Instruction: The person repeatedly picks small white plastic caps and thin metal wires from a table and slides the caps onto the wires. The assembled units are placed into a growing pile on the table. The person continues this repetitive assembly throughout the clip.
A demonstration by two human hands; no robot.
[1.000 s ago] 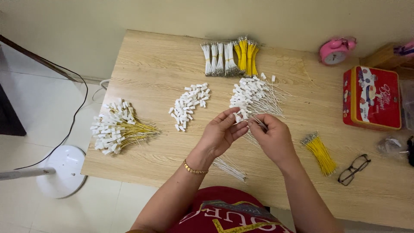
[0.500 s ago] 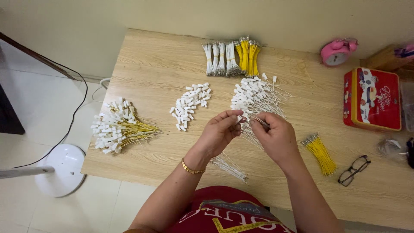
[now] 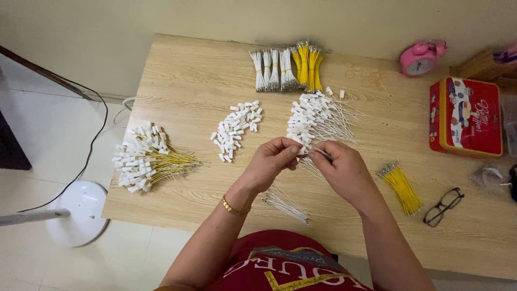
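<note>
Both hands have barely shifted since a second ago, staying together above the near middle of the wooden table, fingertips still meeting over the same spot. Pinched between them is a small white connector with a thin white wire trailing from it; the left hand grips the connector with thumb and forefinger, and the right hand nips the wire just beside it, fingers narrowed. Directly behind the hands lies a heap of white wires with connectors fitted. Under the wrists lies a small bunch of bare white wires. Left of the heap lies a scatter of loose white connectors, and farther left a pile of yellow wires with connectors. Bundles of white and yellow wires lie at the far edge. On the right lie loose yellow wires, spectacles, a red tin and a pink alarm clock.
</note>
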